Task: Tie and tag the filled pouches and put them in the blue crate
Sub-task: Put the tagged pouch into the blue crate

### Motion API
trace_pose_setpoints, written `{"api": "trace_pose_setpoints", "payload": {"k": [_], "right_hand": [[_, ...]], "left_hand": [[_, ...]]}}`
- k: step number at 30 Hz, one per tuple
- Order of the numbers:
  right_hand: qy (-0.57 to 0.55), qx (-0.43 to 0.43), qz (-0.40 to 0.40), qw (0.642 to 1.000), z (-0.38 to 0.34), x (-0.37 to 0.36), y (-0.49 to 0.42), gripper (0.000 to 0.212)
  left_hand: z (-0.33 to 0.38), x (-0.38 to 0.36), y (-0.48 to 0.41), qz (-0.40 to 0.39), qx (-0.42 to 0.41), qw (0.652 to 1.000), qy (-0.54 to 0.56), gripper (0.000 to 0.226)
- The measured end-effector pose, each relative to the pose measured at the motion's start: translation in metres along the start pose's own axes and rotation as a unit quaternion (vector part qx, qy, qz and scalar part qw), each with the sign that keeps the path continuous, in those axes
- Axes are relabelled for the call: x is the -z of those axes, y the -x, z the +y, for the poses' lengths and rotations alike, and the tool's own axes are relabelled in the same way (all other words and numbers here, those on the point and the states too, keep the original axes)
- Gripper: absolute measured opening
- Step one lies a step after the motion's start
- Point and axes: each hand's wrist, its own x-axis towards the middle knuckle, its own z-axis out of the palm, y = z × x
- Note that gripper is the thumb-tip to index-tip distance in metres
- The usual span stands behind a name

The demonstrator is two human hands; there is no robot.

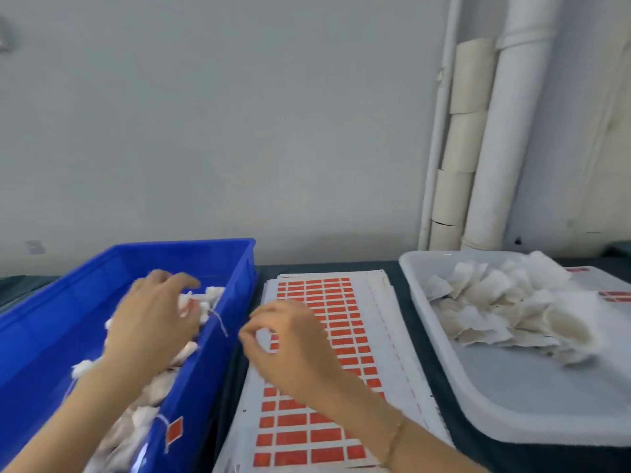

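These small white gauze pouches weigh next to nothing and are soft and crushable. I judge the gathered neck, where the string binds it, is the safest place to take one, since squeezing the belly would only deform it and the thin cloth could snag. My left hand (153,322) is over the blue plastic crate (184,243), fingers curled round one white pouch (201,300) at the fingertips, so that grip is clamped on soft cloth with light pressure. The pouch's thin white string (220,322) dangles over the crate's near wall. Below my wrist, more tied pouches (150,397) lie heaped in the crate, and one red square tag (174,430) hangs outside its wall. My right hand (293,346) hovers over the left edge of the white sheet of red rectangular labels (345,322), thumb and forefinger drawn close together. The blur keeps me from telling whether they pinch a label or only meet. The untied pouches (495,308) wait in the pale grey plastic tray (512,404) to my right.
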Motion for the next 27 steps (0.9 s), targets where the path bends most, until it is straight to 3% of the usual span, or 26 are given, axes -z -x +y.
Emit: {"api": "trace_pose_setpoints", "payload": {"k": [3, 7, 9, 13, 17, 20, 27], "right_hand": [[0.009, -0.114, -0.023, 0.993, 0.041, 0.062, 0.016, 0.02], [0.068, -0.215, -0.008, 0.974, 0.112, 0.137, 0.036, 0.007], [0.121, -0.274, 0.007, 0.954, 0.158, 0.168, 0.045, 0.006], [0.246, -0.397, -0.059, 0.882, 0.25, 0.202, 0.065, 0.012], [0.247, -0.456, -0.069, 0.852, 0.301, 0.197, 0.076, 0.018], [0.224, -0.467, -0.08, 0.852, 0.318, 0.19, 0.071, 0.04], [0.248, -0.487, -0.059, 0.835, 0.318, 0.181, 0.063, 0.033]], "left_hand": [[0.084, -0.024, -0.01, -0.049, -0.104, 0.984, 0.132, 0.017], [0.196, -0.077, -0.018, -0.132, -0.198, 0.946, 0.218, 0.018], [0.245, -0.103, -0.02, -0.183, -0.229, 0.93, 0.221, 0.018], [0.322, -0.156, -0.027, -0.28, -0.275, 0.906, 0.158, 0.02], [0.364, -0.205, -0.037, -0.344, -0.301, 0.887, 0.07, 0.028], [0.377, -0.232, -0.044, -0.42, -0.295, 0.858, 0.004, 0.021], [0.377, -0.243, -0.047, -0.434, -0.241, 0.865, 0.067, 0.029]]}}
